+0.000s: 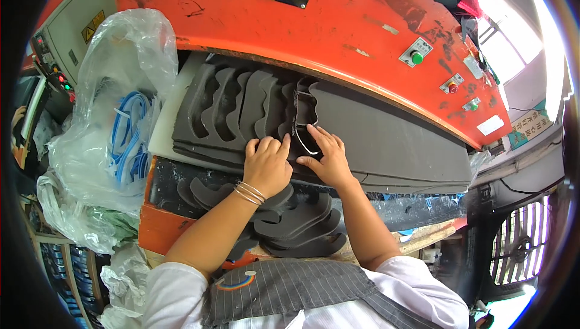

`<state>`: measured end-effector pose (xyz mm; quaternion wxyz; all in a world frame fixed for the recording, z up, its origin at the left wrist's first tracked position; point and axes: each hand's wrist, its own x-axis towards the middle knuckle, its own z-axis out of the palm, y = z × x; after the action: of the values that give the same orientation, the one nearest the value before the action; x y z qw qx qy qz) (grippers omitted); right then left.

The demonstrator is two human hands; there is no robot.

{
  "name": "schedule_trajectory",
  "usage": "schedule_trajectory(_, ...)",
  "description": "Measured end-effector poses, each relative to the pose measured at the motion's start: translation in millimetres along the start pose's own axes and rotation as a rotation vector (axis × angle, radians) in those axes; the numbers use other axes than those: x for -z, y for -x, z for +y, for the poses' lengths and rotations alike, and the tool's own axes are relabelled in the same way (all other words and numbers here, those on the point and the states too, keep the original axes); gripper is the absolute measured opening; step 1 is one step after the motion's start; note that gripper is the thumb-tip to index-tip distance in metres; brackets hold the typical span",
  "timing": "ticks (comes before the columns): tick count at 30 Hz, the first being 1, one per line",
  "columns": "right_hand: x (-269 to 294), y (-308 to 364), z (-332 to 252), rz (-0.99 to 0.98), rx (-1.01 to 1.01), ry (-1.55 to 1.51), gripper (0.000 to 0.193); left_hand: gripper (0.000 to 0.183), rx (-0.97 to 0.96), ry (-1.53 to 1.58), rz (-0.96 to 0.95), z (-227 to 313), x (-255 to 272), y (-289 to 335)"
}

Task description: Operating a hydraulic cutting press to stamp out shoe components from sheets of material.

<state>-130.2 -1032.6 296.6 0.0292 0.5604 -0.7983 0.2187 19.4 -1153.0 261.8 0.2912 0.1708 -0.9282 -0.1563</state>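
Note:
A stack of dark grey foam sheets [386,132] lies under the orange machine, with wavy curved pieces cut through its left part. On the stack stands a narrow wavy cutting die [296,111], dark-walled with a pale lower edge. My right hand [329,158] holds the die's near end, the thumb on the near side and the fingers along its right wall. My left hand [267,163] lies on the foam just left of the die, fingers extended and holding nothing. Loose curved foam pieces [296,220] are piled nearer to me, partly hidden by my left forearm.
An orange machine beam [260,24] spans the far side, carrying a green button [416,57] and a red one [452,87]. Clear plastic bags [115,123] with blue strips inside stand at left. A black ledge [169,178] runs along the near side of the stack.

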Motion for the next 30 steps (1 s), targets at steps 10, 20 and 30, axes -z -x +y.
schedule_trajectory(10,-20,-22,32,0.087,0.196,-0.217,0.066,0.044,-0.025,0.017,-0.015,-14,-9,-27)
schedule_trajectory(20,26,-65,91,0.028,0.096,-0.306,0.082,0.047,0.049,0.096,-0.155,-30,-2,-112)
schedule_trajectory(30,276,-26,395,1.246,-0.057,-0.264,0.043,0.021,-0.191,0.540,-0.118,93,-73,-240)
